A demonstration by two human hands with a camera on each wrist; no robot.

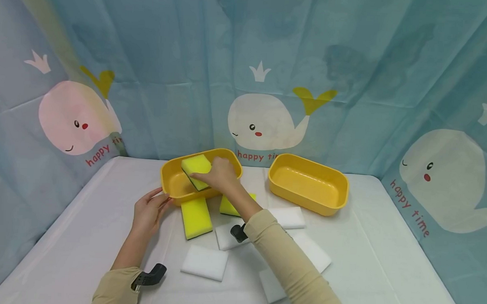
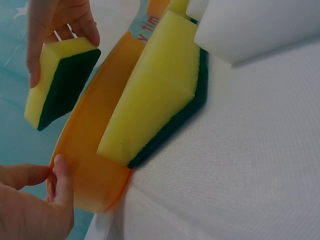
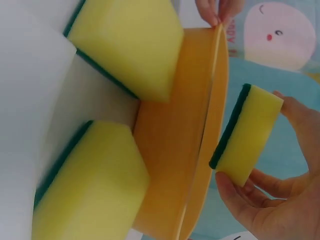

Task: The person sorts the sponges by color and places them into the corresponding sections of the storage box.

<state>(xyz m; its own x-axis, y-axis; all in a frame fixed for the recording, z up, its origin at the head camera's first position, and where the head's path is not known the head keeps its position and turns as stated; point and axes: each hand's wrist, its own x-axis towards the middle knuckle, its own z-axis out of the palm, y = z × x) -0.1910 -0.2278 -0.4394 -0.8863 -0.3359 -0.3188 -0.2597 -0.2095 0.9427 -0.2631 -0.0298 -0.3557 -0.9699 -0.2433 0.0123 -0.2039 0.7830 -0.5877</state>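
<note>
My right hand (image 1: 223,176) grips a yellow sponge (image 1: 196,164) with a dark green scouring side, held over the left yellow bin (image 1: 172,178). In the right wrist view, thumb and fingers pinch that sponge (image 3: 250,135) by its ends, above the bin's rim. At the bin's near left corner, my left hand (image 1: 148,211) pinches the rim between thumb and fingers, as the left wrist view also shows (image 2: 42,200). One more yellow sponge (image 1: 196,218) leans against the bin's front wall. Another sponge (image 1: 229,206) lies to its right, partly hidden by my right forearm.
A second yellow bin (image 1: 307,182) stands at the back right with a bare floor. Several white sponges (image 1: 205,262) lie scattered over the white table (image 1: 369,266), some partly under my right sleeve. A blue whale-print curtain (image 1: 180,99) hangs behind the table.
</note>
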